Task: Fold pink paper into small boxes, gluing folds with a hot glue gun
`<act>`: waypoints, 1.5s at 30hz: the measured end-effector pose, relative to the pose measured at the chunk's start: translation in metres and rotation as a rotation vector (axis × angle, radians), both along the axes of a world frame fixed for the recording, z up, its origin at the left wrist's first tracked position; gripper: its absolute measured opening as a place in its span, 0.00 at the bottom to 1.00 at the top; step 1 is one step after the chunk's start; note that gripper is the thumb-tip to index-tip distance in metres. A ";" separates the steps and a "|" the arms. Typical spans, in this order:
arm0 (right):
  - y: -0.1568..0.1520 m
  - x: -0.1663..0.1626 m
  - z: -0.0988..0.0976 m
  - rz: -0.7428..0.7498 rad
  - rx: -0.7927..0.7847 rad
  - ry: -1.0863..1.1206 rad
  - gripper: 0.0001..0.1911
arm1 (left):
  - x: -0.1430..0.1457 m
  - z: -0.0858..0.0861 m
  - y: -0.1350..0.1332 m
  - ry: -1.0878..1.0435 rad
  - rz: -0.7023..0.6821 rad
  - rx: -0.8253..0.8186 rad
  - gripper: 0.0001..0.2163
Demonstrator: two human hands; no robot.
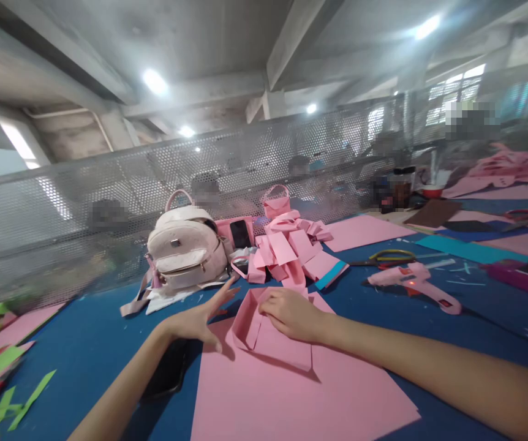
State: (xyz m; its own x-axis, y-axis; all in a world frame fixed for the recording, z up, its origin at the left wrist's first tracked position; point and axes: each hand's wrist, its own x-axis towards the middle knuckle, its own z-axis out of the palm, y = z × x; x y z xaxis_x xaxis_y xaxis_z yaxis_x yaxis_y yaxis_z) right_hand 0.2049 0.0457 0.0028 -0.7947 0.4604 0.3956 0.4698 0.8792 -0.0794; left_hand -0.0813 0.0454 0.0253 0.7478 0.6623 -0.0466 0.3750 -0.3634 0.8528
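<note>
A pink paper piece folded into a shallow box shape point(279, 350) rests on large pink sheets point(301, 398) in front of me. My right hand point(291, 313) is closed on its upper edge, fingers bent over the folded wall. To the left, my left hand point(202, 318) is raised with fingers spread, holding nothing, apart from the folded piece. Beneath my left wrist lies a black phone point(167, 370), partly covered by the forearm. Beyond the folded piece sits a heap of pink paper strips point(286, 251), with a small pink paper bag point(277, 203) behind it.
A white backpack point(188, 251) stands at the back left. On the right lie a pink glue gun point(413, 282) with its cord, scissors point(388, 257) and a purple tool point(524, 278). Green scraps point(29, 398) lie at left. A perforated metal screen point(121, 214) borders the blue table point(84, 343).
</note>
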 end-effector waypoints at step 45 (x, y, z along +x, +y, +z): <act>0.016 0.014 0.011 -0.100 -0.187 0.827 0.13 | 0.031 0.003 -0.011 -0.056 0.362 0.387 0.65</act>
State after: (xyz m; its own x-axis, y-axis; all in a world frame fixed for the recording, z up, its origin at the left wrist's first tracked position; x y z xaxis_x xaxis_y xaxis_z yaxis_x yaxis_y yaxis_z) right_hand 0.2185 0.0616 0.0139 -0.2357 0.6286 0.7411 0.2709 0.7749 -0.5711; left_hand -0.0507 0.0344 0.0287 0.4627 0.8391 0.2859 0.4926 -0.5115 0.7041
